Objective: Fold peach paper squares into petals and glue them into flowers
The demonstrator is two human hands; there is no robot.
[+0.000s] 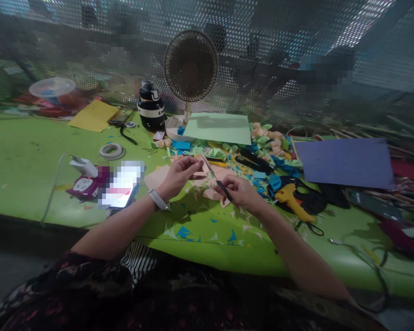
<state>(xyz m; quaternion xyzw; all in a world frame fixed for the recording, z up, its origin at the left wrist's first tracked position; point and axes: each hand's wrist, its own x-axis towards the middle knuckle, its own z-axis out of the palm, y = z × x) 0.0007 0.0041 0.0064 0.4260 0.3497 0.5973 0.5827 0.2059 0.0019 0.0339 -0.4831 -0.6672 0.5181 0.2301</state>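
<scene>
My right hand point(239, 192) is closed around the dark handle of a pair of scissors point(223, 189), whose blades point up and to the left. Facing it, my left hand point(181, 174) pinches a small piece of peach paper point(199, 174) between thumb and fingers. The scissor blades lie close to that paper; whether they touch it I cannot tell. Below and behind both hands lie more peach paper sheets point(157, 177) and many cut scraps in blue, green and peach. Small triangular offcuts point(183, 232) are scattered on the green table nearer to me.
A fan point(191, 65) and a black bottle point(151, 108) stand at the back. A lit phone point(122, 186) and a tape roll point(112, 151) are at left. A yellow glue gun point(294, 202), a black stapler-like tool point(253, 162) and a purple sheet point(345, 163) lie at right.
</scene>
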